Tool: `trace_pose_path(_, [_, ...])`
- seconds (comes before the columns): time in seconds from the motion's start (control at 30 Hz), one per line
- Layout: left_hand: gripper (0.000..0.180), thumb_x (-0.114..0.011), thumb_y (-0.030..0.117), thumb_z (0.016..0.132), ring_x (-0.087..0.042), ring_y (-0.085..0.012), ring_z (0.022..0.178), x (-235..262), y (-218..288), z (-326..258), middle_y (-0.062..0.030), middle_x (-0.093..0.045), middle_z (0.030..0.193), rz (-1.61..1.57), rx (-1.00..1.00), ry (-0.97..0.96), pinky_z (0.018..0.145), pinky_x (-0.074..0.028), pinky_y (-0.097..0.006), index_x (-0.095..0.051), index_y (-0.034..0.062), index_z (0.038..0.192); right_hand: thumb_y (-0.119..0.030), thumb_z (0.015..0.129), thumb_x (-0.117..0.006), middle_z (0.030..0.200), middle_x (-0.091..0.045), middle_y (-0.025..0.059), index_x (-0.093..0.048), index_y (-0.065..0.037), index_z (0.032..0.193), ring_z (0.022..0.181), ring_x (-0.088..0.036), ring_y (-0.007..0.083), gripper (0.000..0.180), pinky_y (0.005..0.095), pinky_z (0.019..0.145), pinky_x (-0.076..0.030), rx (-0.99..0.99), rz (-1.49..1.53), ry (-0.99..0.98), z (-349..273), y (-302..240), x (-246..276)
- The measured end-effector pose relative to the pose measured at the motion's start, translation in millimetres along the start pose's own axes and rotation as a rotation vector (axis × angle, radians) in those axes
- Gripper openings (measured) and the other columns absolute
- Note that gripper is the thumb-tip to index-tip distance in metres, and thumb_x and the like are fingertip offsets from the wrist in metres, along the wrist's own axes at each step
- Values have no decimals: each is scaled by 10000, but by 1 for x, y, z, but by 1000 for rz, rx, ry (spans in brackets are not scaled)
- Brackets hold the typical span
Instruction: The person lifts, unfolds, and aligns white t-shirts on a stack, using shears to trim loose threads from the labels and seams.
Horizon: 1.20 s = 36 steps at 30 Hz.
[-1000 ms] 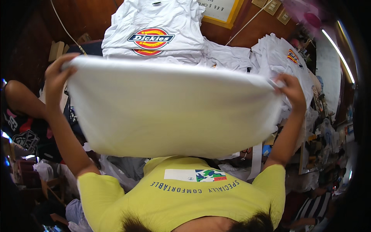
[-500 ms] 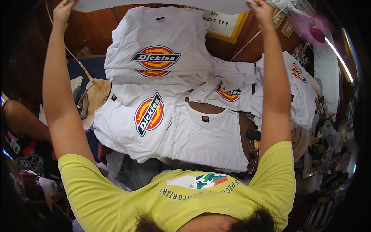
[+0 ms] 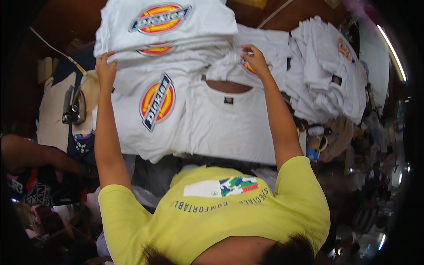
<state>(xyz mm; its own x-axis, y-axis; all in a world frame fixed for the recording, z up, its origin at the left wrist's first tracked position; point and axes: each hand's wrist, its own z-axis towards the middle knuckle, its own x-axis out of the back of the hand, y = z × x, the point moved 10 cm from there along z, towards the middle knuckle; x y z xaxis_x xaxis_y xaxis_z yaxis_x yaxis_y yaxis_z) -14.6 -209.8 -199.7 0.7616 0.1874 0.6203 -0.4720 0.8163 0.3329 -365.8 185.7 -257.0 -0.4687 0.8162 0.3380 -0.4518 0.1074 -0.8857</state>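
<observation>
My left hand (image 3: pixel 106 67) is at the left side of a tall stack of folded white shirts (image 3: pixel 212 28), its fingers bent in on a white cloth edge. At the stack's lower right corner is my right hand (image 3: pixel 256 61), thumb and forefinger curled toward each other; blur hides what is between them. Nearer me lies a white shirt with a slanted red, yellow and dark blue emblem (image 3: pixel 158 101). Beside it is a white tank top (image 3: pixel 229 128) with a dark neck label, a brown surface showing through its neck opening. Both my forearms reach over these garments.
More white shirts (image 3: pixel 313 75) are heaped at the right. A clothes iron (image 3: pixel 76 106) stands on a tan pad at the left, below a hanging cord (image 3: pixel 57 49). Another person's arm (image 3: pixel 39 154) is at the far left. A tape roll (image 3: pixel 321 145) lies beyond my right arm.
Both hands have come down and inward from high up, where they stretched a white sheet-like piece between them. That piece no longer shows at the top. The view has tilted, shifting the garments upward.
</observation>
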Motion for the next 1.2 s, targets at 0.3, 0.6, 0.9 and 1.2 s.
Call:
trace_pose_path(0.3, [434,-670,213,691,-387,-316,1094,-59,189,-278,-133,-427,1172,-47,120,-703,869,-347,-449,-540,88,1086,-186,707,-669,968,-567,157,-528,-66,1072,907,-553,328,410,382,758,-449,-502,-860,-40,-295,109,122])
trace_pose_path(0.6, [597,-669,273,743,-367,-339,1111,8,198,-371,-174,-394,1191,-4,154,-423,927,-309,-444,-384,12,1199,-221,699,-657,994,-569,174,-531,-43,965,937,-529,379,344,428,800,-422,-561,-800,-39,-363,104,130])
trace_pose_path(0.9, [508,-717,131,704,-455,-204,770,-19,152,-413,-159,-363,1063,-422,509,-607,625,-411,-287,-405,-17,1076,-221,700,-683,902,-632,156,-598,42,949,813,-601,249,372,316,743,-442,-480,-367,-388,-364,85,123])
trace_pose_path(1.2, [736,-634,22,685,-542,-328,872,1,200,-411,-234,-500,985,-244,275,-306,815,-413,-378,-224,41,1296,-142,766,-675,972,-605,52,-535,9,1098,856,-555,96,390,227,779,-431,-462,795,-222,-337,-35,111])
